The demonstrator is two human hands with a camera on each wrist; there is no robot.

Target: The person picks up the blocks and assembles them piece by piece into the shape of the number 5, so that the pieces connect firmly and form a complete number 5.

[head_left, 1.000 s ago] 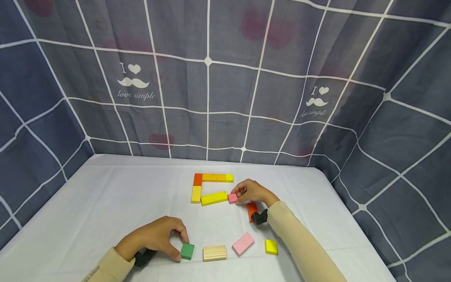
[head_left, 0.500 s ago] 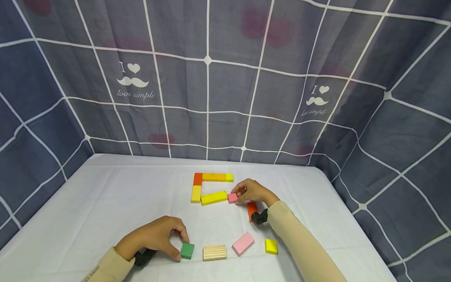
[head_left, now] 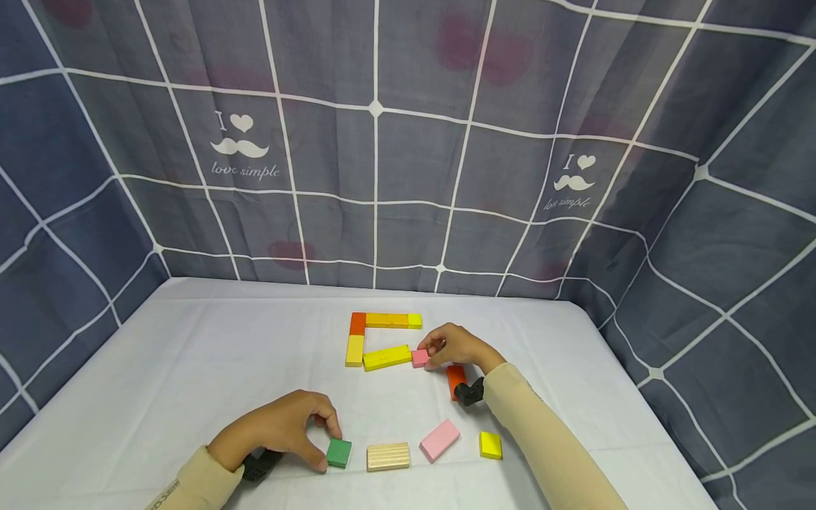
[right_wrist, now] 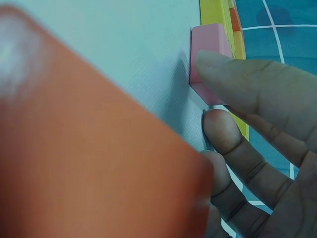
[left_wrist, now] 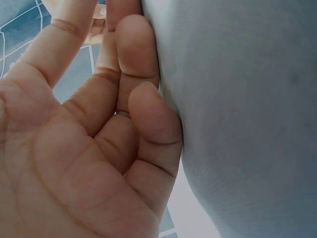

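My right hand [head_left: 459,347] pinches a small pink block [head_left: 419,358] at the right end of a slanted long yellow block [head_left: 387,358]. In the right wrist view the thumb lies against this pink block [right_wrist: 210,64]. At the front left, my left hand [head_left: 290,427] has its thumb and index finger curled at the edges of a green block [head_left: 338,453], which lies on the table. The left wrist view shows the curled fingers of the left hand [left_wrist: 99,134] against the cloth, with the green block out of sight.
An orange block [head_left: 358,324], a yellow-orange bar [head_left: 387,321], a small yellow block [head_left: 415,321] and a yellow block [head_left: 354,350] form a corner. A red-orange block [head_left: 455,382] lies under the right wrist. In front are a wooden block [head_left: 388,457], pink block [head_left: 440,440] and yellow block [head_left: 490,445].
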